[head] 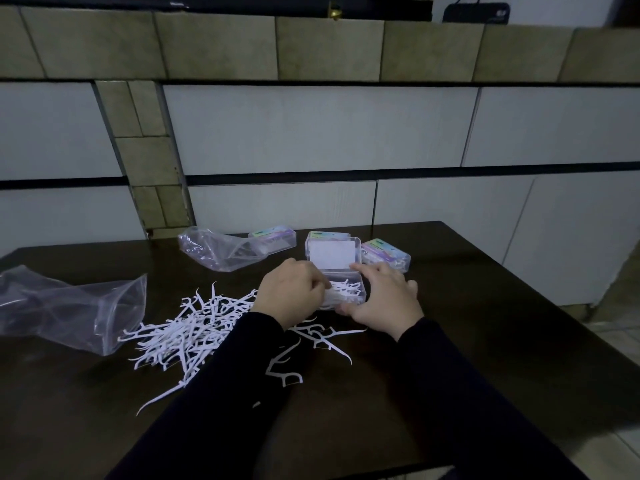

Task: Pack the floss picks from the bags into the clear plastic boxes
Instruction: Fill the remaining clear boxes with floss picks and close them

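**Filling the open box at the desk**

A dark desk (485, 341) stands against a tiled wall, in dim light. The open box (346, 292) sits at mid-desk with its lid tipped up at the back, so picks can go in from above; some already lie inside. The left hand (289, 294), fingers curled, seems to pinch a few picks at the box's left edge. The right hand (381, 299) rests against the box's right side, fingers loosely bent round it, likely to steady it. A loose heap of picks (187, 334) lies just left of the hands, within easy reach. Two bags (69, 306) lie emptied at the left. Behind, three closed boxes (273, 239) stand in a row, probably done. Boxes in all: four.
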`<state>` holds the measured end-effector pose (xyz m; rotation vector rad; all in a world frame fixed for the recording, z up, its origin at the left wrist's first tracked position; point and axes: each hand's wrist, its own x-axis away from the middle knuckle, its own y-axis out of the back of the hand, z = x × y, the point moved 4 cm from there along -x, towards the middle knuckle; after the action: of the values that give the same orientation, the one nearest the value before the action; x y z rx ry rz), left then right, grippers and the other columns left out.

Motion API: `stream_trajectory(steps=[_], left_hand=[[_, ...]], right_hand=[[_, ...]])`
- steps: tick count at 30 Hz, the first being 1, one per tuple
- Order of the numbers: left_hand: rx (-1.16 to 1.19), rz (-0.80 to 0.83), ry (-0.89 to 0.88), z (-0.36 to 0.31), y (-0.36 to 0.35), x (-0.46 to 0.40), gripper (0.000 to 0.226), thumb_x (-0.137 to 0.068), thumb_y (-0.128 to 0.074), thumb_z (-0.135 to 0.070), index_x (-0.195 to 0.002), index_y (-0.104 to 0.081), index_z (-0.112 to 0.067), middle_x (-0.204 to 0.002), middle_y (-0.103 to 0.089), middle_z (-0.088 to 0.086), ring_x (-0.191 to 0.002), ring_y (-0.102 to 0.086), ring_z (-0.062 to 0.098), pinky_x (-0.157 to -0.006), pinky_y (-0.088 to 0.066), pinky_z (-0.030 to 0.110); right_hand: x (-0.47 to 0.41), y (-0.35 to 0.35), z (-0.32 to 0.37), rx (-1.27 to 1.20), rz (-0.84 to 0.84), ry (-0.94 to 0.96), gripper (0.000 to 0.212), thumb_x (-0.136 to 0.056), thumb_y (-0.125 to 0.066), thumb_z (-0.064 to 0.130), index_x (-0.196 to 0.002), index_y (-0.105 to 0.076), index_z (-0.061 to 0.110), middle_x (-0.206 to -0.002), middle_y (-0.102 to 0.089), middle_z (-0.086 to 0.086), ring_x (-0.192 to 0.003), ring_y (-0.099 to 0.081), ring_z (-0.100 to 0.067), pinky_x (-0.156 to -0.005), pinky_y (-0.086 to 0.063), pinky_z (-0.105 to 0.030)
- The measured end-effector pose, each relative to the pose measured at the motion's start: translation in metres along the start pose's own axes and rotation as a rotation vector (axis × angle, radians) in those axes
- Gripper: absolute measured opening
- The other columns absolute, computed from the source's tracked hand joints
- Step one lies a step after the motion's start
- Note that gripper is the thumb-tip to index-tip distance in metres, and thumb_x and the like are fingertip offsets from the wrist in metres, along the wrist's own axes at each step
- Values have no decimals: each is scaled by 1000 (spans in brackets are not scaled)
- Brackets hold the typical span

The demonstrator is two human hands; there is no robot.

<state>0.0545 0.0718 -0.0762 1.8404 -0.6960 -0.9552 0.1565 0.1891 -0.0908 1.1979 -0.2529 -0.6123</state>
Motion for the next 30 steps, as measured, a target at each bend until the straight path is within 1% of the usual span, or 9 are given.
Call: stream_trajectory(steps=[3,6,9,12,16,19,23,27,30], left_hand=[[0,-17,-6,2,8,2,31,-88,-48,-18,-99,-74,-30,-110,-67,-9,-100,-56,8,-86,-50,31],[10,44,-4,10,21,10,27,-86,-52,-22,-100,-74,-32,-109,-67,-11,-92,-60,6,-81,-51,26],[-28,190,-37,21,36,29,17,-86,-62,-35,-99,-73,-33,-104,-64,-16,-92,-59,3,-83,-50,26],[52,328,27,39,49,48,24,-74,-74,-51,-94,-72,-37,-100,-61,-22,-95,-55,-3,-85,-46,24],[37,494,119,56,57,67,31,-62,-85,-46,-89,-71,-40,-93,-64,-22,-82,-54,-6,-69,-40,21],[35,540,170,59,58,77,35,-55,-88,-46,-85,-71,-41,-93,-63,-23,-85,-56,-3,-72,-44,24],[43,560,177,57,59,88,46,-50,-91,-44,-91,-70,-41,-96,-60,-24,-83,-55,-3,-69,-41,20],[36,541,133,51,56,94,51,-53,-91,-40,-98,-68,-40,-105,-57,-21,-91,-54,1,-79,-48,23],[62,480,90,52,51,94,40,-59,-88,-42,-95,-69,-40,-106,-57,-21,-92,-51,-2,-78,-45,23]], right_hand=[[8,10,14,21,-75,46,76,-76,-68,56,-142,-34,37,-140,-33,2,-133,-28,-21,-108,-24,-43],[16,18,35,31,-118,125,52,-79,-68,47,-127,-51,35,-127,-47,5,-123,-40,-18,-105,-28,-42],[23,15,50,56,-3,147,25,-84,-67,40,-107,-63,33,-106,-62,9,-105,-54,-13,-100,-36,-40],[26,10,54,123,145,121,14,-84,-68,38,-97,-67,32,-99,-64,11,-99,-57,-11,-97,-38,-40],[26,1,56,173,192,98,14,-85,-68,38,-97,-69,32,-103,-65,11,-103,-56,-13,-96,-35,-41],[24,-6,59,222,175,91,16,-88,-63,38,-98,-71,29,-104,-67,8,-103,-57,-16,-95,-34,-42],[23,-13,66,232,137,87,18,-91,-57,36,-100,-69,25,-100,-68,6,-99,-57,-17,-94,-35,-41],[26,-7,67,276,142,51,26,-88,-59,46,-103,-67,26,-102,-66,5,-99,-58,-17,-91,-37,-40],[27,-3,62,333,161,-22,27,-92,-57,32,-116,-60,21,-109,-63,0,-100,-59,-18,-90,-47,-37]])
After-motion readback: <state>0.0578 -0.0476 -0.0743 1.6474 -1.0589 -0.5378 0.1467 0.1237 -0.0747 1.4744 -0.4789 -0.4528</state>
